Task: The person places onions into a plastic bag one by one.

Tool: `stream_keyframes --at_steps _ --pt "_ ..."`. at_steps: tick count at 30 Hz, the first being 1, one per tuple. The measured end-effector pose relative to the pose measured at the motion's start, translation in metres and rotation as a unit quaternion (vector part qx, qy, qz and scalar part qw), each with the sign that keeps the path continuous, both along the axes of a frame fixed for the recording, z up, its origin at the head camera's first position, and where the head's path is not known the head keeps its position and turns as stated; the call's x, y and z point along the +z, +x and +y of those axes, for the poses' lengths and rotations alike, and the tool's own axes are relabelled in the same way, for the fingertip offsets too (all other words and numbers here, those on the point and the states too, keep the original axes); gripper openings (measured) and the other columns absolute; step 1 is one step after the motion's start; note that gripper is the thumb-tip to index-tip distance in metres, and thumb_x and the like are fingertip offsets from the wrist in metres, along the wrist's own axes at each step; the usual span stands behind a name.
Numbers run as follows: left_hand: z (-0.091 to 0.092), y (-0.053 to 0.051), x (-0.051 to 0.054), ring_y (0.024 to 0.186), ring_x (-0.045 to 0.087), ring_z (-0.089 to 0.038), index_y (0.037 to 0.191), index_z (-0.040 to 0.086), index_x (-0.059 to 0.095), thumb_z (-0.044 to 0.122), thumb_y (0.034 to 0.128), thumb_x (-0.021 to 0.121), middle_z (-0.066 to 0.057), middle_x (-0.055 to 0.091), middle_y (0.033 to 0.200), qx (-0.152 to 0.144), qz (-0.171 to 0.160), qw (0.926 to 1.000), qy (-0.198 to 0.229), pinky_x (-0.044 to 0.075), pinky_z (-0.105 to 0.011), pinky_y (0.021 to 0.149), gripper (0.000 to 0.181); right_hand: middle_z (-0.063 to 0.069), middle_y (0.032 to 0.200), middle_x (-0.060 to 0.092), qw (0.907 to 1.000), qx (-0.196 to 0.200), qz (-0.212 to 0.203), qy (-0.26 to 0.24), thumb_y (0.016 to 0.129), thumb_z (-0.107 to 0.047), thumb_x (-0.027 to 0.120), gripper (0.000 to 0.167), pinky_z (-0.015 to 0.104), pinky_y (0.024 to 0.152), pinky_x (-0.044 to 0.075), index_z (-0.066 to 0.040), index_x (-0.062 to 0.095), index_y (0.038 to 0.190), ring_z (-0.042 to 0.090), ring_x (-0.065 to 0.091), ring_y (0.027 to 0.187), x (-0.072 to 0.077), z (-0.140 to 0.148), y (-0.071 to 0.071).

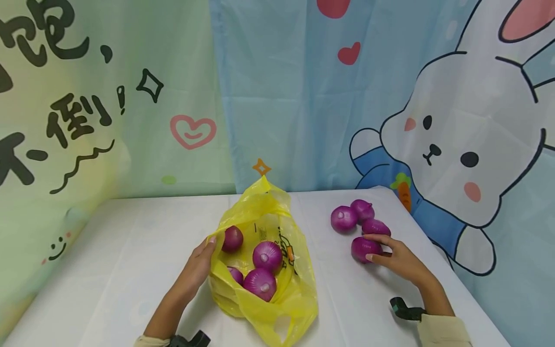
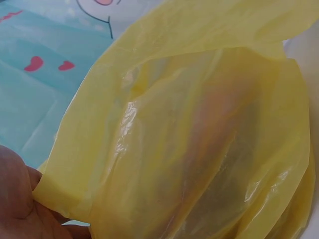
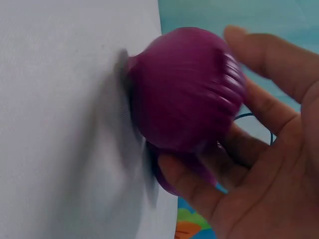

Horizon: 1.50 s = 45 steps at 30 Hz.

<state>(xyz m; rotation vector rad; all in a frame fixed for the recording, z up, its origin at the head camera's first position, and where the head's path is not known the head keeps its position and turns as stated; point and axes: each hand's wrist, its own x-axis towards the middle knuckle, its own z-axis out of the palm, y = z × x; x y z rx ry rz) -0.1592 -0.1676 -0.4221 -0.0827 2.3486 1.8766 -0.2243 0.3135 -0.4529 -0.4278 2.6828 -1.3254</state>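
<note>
A yellow plastic bag (image 1: 299,289) lies with its mouth spread, several purple onions inside, one of them (image 1: 267,256) near the middle. At the bag's left edge the left hand (image 1: 195,270) pinches the film between thumb and fingers; the left wrist view shows this hand (image 2: 25,204) beside the yellow film (image 2: 149,149). To the right, the right hand (image 1: 401,260) has its fingers and thumb curved round the nearest onion (image 1: 365,249) of a group. Up close, the right hand (image 3: 269,144) holds that onion (image 3: 184,89), with another onion (image 3: 172,184) partly hidden behind it.
Three more onions (image 1: 344,219) sit just beyond the one in the right hand, close together on the white tabletop (image 1: 143,241). A printed curtain (image 1: 277,96) with a rabbit, hearts and writing hangs behind the table and along its sides.
</note>
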Motion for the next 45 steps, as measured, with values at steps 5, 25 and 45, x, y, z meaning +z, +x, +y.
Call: stream_keyframes --at_steps 5,25,45 --pt "0.000 0.000 0.000 0.145 0.007 -0.038 0.153 -0.002 0.017 0.040 0.1074 0.024 -0.023 0.017 0.158 0.001 0.001 1.0000 -0.002 0.006 -0.055 0.115 0.062 0.030 0.141 0.040 0.9998 0.003 0.005 0.019 0.089 -0.023 0.073 0.058 0.051 0.084 0.055 -0.006 0.050 0.140 0.054 0.042 0.122 -0.001 -0.005 -0.001" --pt "0.000 -0.001 0.003 0.145 0.005 -0.038 0.153 -0.005 0.014 0.039 0.1075 0.024 -0.024 0.013 0.158 0.000 0.005 1.0000 -0.002 0.005 -0.054 0.115 0.064 0.030 0.143 0.038 0.9998 0.019 0.005 0.007 0.089 -0.016 0.072 0.057 0.046 0.082 0.056 -0.006 0.051 0.140 0.054 0.040 0.123 0.016 -0.008 -0.002" --pt "0.000 0.002 0.003 0.145 0.006 -0.037 0.152 -0.005 0.014 0.039 0.1074 0.025 -0.023 0.014 0.158 -0.005 0.013 0.9998 0.010 0.005 -0.051 0.116 0.064 0.026 0.148 0.034 0.9951 0.019 0.074 -0.062 0.091 -0.019 0.071 0.058 0.042 0.082 0.056 -0.010 0.048 0.144 0.052 0.041 0.124 0.052 -0.046 -0.002"
